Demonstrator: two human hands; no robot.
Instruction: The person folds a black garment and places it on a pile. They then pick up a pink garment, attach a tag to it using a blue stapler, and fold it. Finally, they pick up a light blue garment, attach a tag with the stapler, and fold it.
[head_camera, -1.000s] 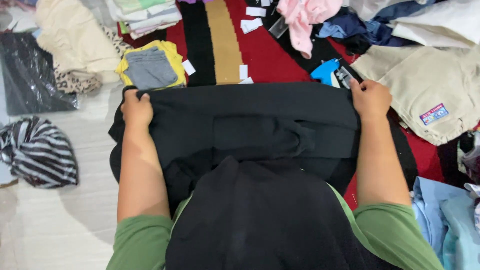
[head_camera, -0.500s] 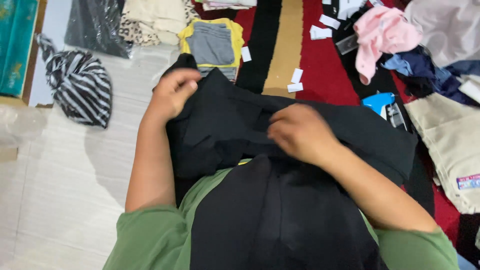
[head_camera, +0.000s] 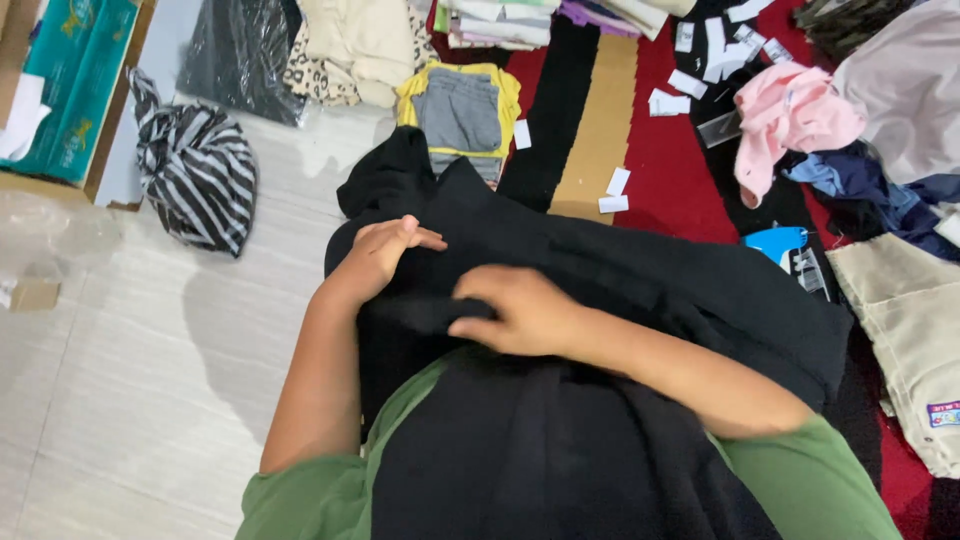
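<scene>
Since half a second ago both hands have drawn closer over the black garment (head_camera: 620, 290), which lies bunched across the person's lap, its long axis running from upper left to lower right. Nearest, the right hand (head_camera: 520, 312) rests flat on the middle fold, fingers curled loosely onto the cloth, pointing left. Just beyond it the left hand (head_camera: 383, 255) pinches the fabric's left edge, fingers half closed. Farther off sit a yellow-trimmed grey garment (head_camera: 458, 108) and a striped bag (head_camera: 195, 170).
</scene>
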